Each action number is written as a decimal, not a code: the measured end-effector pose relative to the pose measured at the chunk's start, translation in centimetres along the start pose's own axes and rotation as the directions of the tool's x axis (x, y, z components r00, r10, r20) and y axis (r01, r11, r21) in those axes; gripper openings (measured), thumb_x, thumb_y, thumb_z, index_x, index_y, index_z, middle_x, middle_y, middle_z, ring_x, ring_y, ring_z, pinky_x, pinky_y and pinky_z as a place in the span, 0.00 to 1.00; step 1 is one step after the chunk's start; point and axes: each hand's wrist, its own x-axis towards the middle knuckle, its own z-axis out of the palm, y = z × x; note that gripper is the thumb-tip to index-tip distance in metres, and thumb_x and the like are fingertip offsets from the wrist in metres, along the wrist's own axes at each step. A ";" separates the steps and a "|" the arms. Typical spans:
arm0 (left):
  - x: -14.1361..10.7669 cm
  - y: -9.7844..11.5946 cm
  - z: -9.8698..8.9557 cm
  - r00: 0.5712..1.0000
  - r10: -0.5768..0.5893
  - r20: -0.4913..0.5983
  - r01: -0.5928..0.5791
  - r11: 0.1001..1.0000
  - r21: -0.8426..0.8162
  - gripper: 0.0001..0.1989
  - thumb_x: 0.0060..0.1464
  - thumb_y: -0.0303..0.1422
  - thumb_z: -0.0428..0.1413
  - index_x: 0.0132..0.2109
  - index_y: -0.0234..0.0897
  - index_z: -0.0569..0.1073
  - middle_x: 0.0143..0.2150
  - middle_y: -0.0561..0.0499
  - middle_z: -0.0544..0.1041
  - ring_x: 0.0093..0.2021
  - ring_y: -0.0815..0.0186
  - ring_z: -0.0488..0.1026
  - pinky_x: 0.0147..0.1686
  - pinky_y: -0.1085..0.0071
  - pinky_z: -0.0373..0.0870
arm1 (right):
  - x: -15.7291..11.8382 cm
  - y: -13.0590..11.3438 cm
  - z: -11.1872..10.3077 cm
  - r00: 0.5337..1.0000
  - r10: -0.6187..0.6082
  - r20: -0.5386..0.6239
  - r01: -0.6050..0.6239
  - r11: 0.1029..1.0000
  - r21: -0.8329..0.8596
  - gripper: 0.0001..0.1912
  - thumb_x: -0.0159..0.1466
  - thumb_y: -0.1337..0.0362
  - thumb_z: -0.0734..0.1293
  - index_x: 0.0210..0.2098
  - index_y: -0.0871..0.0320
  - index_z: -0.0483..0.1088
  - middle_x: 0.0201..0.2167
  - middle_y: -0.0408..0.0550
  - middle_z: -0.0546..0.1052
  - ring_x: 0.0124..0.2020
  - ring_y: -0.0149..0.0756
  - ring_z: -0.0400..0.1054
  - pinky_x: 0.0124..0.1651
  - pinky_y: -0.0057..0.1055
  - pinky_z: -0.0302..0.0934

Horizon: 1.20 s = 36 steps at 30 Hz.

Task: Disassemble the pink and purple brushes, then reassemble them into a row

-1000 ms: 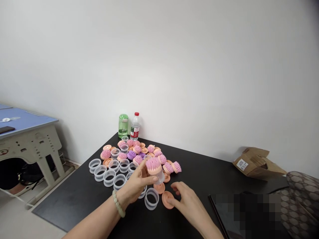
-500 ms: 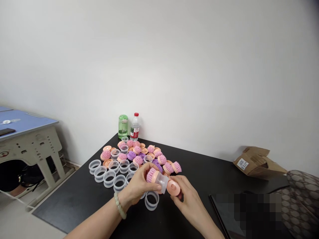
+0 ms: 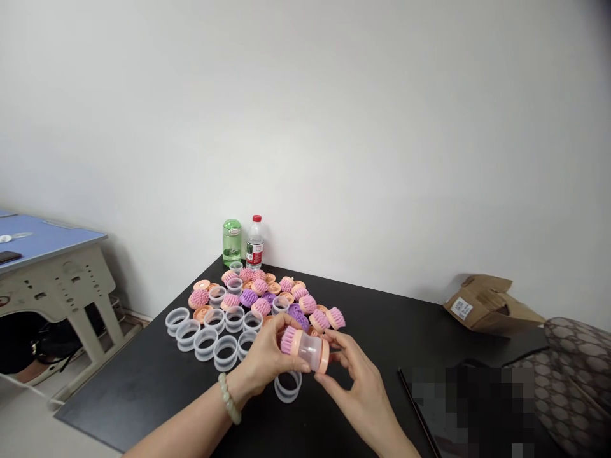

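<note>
My left hand (image 3: 272,353) is closed around a small scrubbing brush (image 3: 308,348) with pink bristles, a peach collar and a clear body. The brush lies sideways, bristles to the left. At its right end sits a peach cap (image 3: 323,356), against the clear body. My right hand (image 3: 356,375) grips that cap between thumb and fingers. Under and left of my hands stand several clear plastic rings (image 3: 225,353). Behind them lie several pink bristle heads (image 3: 308,304), purple bristle heads (image 3: 249,298) and peach caps (image 3: 202,285).
A green bottle (image 3: 231,243) and a red-capped water bottle (image 3: 254,245) stand at the far corner of the black table (image 3: 119,407). A torn cardboard box (image 3: 491,305) lies at the right, beside a patterned fabric (image 3: 582,356). A blue desk (image 3: 52,238) is off to the left.
My right hand has brought the peach cap leftward onto the open end of the clear body. Before, the cap was apart and faced me. My left hand keeps its hold.
</note>
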 end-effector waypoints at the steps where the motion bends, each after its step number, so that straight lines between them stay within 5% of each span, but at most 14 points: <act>1: 0.0 0.0 0.0 1.000 -0.001 -0.003 0.001 1.000 0.002 0.33 0.25 0.38 0.76 0.39 0.35 0.71 0.35 0.54 0.72 0.33 0.68 0.65 0.32 0.74 0.61 | 0.0 -0.1 0.0 1.000 -0.007 0.001 0.007 1.000 0.015 0.23 0.60 0.68 0.69 0.54 0.50 0.66 0.51 0.49 0.73 0.39 0.37 0.75 0.43 0.32 0.73; 23: 0.0 0.1 0.1 1.000 -0.010 0.006 0.011 0.992 -0.124 0.30 0.28 0.42 0.75 0.35 0.35 0.68 0.30 0.56 0.70 0.28 0.72 0.63 0.27 0.77 0.59 | 0.1 0.8 0.0 0.929 -0.365 -0.060 0.346 0.914 -0.212 0.23 0.65 0.66 0.68 0.59 0.53 0.69 0.53 0.53 0.76 0.54 0.44 0.73 0.55 0.37 0.71; 32: -0.1 -0.2 0.4 0.999 -0.040 0.028 0.045 0.978 -0.202 0.27 0.34 0.45 0.72 0.32 0.35 0.66 0.28 0.57 0.67 0.28 0.73 0.62 0.28 0.76 0.59 | 0.2 0.0 0.2 0.898 -0.437 -0.056 0.421 0.887 -0.188 0.25 0.65 0.75 0.64 0.58 0.47 0.70 0.51 0.51 0.77 0.54 0.44 0.71 0.53 0.40 0.71; 36: -0.2 0.0 0.1 0.999 0.015 0.045 -0.010 0.995 -0.102 0.29 0.31 0.44 0.74 0.34 0.35 0.67 0.30 0.56 0.69 0.29 0.71 0.63 0.29 0.75 0.58 | 0.0 0.1 0.1 0.921 -0.384 -0.063 0.368 0.913 -0.177 0.22 0.65 0.68 0.68 0.58 0.52 0.69 0.51 0.54 0.77 0.52 0.48 0.72 0.52 0.41 0.70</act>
